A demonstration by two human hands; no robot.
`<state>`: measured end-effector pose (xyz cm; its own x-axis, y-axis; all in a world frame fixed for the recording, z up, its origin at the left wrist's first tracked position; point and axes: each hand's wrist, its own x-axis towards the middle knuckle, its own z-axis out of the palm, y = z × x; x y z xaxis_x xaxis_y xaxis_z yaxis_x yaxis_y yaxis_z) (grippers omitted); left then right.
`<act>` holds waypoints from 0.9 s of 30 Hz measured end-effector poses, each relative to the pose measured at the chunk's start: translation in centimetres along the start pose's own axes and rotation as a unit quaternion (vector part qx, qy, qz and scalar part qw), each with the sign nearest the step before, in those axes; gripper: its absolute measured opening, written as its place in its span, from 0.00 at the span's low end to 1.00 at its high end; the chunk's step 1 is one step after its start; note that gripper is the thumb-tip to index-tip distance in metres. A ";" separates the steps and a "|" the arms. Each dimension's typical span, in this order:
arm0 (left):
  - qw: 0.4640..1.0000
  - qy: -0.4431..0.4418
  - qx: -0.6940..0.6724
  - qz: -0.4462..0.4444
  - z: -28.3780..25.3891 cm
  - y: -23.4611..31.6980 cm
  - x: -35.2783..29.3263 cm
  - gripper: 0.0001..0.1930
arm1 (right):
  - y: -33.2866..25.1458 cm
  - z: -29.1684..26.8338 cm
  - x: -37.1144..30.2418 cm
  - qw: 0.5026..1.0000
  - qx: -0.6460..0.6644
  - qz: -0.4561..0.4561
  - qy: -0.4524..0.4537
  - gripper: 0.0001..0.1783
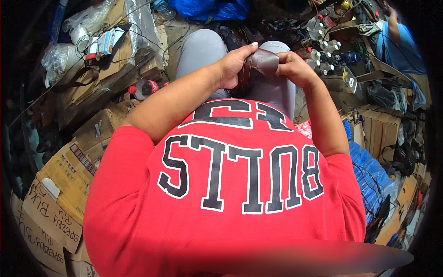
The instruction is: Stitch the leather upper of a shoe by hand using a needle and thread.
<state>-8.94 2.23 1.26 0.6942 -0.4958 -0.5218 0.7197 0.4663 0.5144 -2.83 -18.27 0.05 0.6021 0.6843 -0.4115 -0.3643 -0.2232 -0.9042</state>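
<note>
A brown leather piece [260, 64] is pinched over the grey-trousered knees [207, 51], left hand [235, 67] closed on its folded edge, right hand [295, 69] closed on the far side. Grip is by fingertips only (thumb raised), so the piece could slip off the knees into the cardboard boxes [69, 171] left of them.

Two hands [237, 67], one brown leather piece [263, 62]

Cluttered workshop w/ cardboard boxes [60, 180], glue bottles [323, 51], tools everywhere.
</note>
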 end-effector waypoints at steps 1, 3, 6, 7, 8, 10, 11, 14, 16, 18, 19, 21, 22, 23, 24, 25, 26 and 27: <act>1.000 -0.002 0.001 0.008 0.2 0.0 0.1 0.24 | 0.2 0.3 0.5 1.000 -0.005 0.002 -0.007 0.06; 1.000 0.007 0.000 0.005 0.5 0.3 0.4 0.24 | 0.3 0.5 0.7 1.000 -0.008 0.003 -0.013 0.07; 0.999 0.029 -0.004 0.014 1.0 0.3 0.6 0.26 | -0.6 0.7 0.5 0.998 0.063 0.006 -0.014 0.08; 0.999 0.040 -0.007 0.024 1.0 0.4 0.6 0.27 | -1.6 0.7 0.3 0.998 -0.053 0.012 0.030 0.09; 0.999 0.041 -0.007 0.027 0.7 0.3 0.6 0.27 | -2.2 0.6 0.1 0.983 -0.168 0.018 0.075 0.09; 0.996 0.009 -0.051 0.072 -0.1 0.1 0.9 0.29 | -3.6 0.9 -0.9 0.873 -0.399 -0.165 0.227 0.10; 0.996 0.010 -0.052 0.075 -0.2 0.1 1.0 0.29 | -4.8 1.8 -1.8 0.849 -0.409 -0.206 0.263 0.11; 0.992 0.010 -0.048 0.117 0.0 0.0 1.3 0.31 | -5.2 4.8 -2.0 0.781 -0.482 -0.334 0.215 0.11; 0.995 0.030 -0.064 0.072 0.0 -0.1 1.6 0.30 | -4.1 5.7 -1.0 0.708 -0.559 -0.380 0.205 0.10; 0.994 0.044 -0.085 0.062 -0.3 0.1 1.6 0.26 | -3.3 5.9 -0.1 0.680 -0.576 -0.399 0.217 0.08; 0.993 0.048 -0.086 0.066 -0.4 0.1 1.7 0.26 | -3.2 6.0 0.1 0.666 -0.586 -0.405 0.220 0.08; 0.994 0.073 -0.072 0.043 -0.7 0.2 1.9 0.24 | -3.2 6.6 0.6 0.646 -0.601 -0.418 0.216 0.09; 0.994 0.072 -0.073 0.041 -0.7 0.2 1.8 0.23 | -3.3 6.7 0.7 0.624 -0.618 -0.426 0.217 0.10; 0.994 0.073 -0.075 0.044 -0.6 0.1 1.8 0.23 | -3.1 6.8 0.9 0.624 -0.618 -0.427 0.215 0.10; 0.993 0.093 -0.067 0.034 -0.4 0.1 1.8 0.23 | -2.8 6.9 1.2 0.638 -0.598 -0.436 0.214 0.11; 0.991 0.113 -0.059 0.025 -0.4 0.1 1.9 0.23 | -2.8 7.2 1.5 0.651 -0.576 -0.446 0.213 0.12; 0.991 0.115 -0.060 0.027 -0.4 0.0 2.0 0.23 | -2.9 7.5 1.6 0.661 -0.564 -0.452 0.203 0.13; 0.989 0.145 -0.020 0.028 -0.4 -0.2 2.2 0.22 | -3.2 7.8 1.8 0.660 -0.563 -0.454 0.202 0.13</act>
<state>-7.51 1.34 -0.29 0.7022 -0.2402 -0.6702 0.6765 0.5183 0.5231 -6.10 -10.91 3.04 0.4321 0.7012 0.5672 0.8997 -0.3782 -0.2178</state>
